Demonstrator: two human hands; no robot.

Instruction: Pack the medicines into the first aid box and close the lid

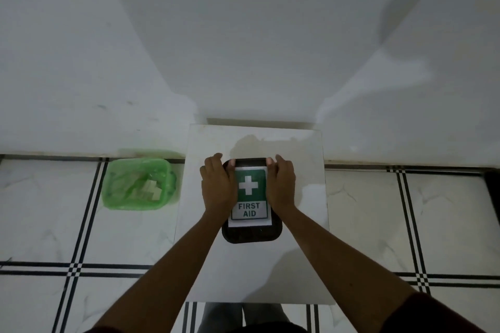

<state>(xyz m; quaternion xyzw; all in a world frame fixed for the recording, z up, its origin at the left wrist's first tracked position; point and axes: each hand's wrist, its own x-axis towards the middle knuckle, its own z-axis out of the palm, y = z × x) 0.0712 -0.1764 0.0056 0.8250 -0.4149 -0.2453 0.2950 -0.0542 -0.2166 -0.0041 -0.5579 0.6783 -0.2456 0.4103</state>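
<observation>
Box (251,232): dark, lid on, centred on the white slab (297,265); label reads FIRST AID.
Left hand (217,188): flat along the box's left edge, fingers together, thumb on the far rim.
Right hand (281,184): mirrors it on the right edge.
Medicines (151,188): apparently in the green basket (113,192), well apart to the left; contents blurred.
Step (judged): lifting the lid off, or seating it; cannot tell which.
Technique: hold both sides evenly, keep the lid level.

The scene is dim with a cool grey-green cast. Broad soft shadows fan across the plain white wall (243,35), a darker streak at upper right. The pale glossy square bench (297,265) carries faint sheen. Tile lines bow near the edges; detail is soft and slightly grainy.
</observation>
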